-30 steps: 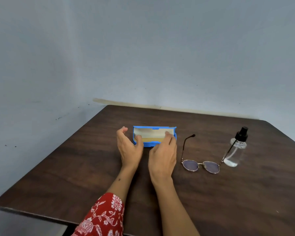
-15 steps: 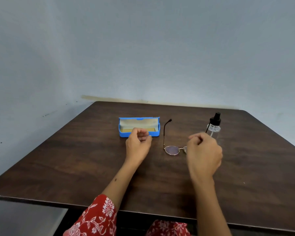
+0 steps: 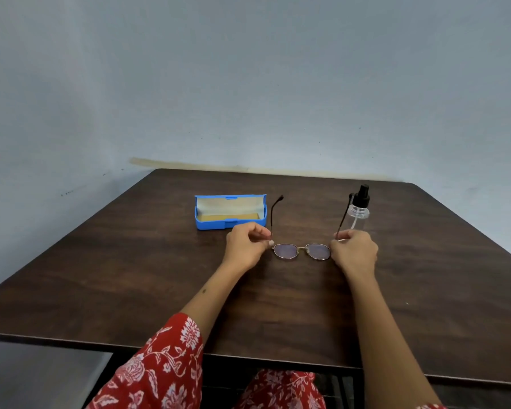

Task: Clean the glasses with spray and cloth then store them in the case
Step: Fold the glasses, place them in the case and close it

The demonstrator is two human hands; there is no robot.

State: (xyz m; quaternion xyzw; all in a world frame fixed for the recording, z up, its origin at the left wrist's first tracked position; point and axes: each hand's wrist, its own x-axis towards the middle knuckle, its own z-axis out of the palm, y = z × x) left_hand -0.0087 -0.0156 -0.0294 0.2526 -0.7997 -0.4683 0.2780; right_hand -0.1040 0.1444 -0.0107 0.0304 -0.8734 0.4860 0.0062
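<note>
Thin metal-framed glasses lie unfolded on the dark wooden table, lenses toward me, arms pointing away. My left hand pinches the frame's left hinge. My right hand pinches the right hinge. A blue glasses case stands open just beyond my left hand, with a folded yellowish cloth inside. A clear spray bottle with a black pump top stands upright just beyond my right hand.
The table sits in a corner between two pale blue-grey walls. Its near edge runs just above my lap, where red floral fabric shows. Bare wood spreads to the left, right and front of the hands.
Both hands left the case and moved right to the glasses; each now pinches one end of the frame. The view shifted, so everything sits further left and higher.
</note>
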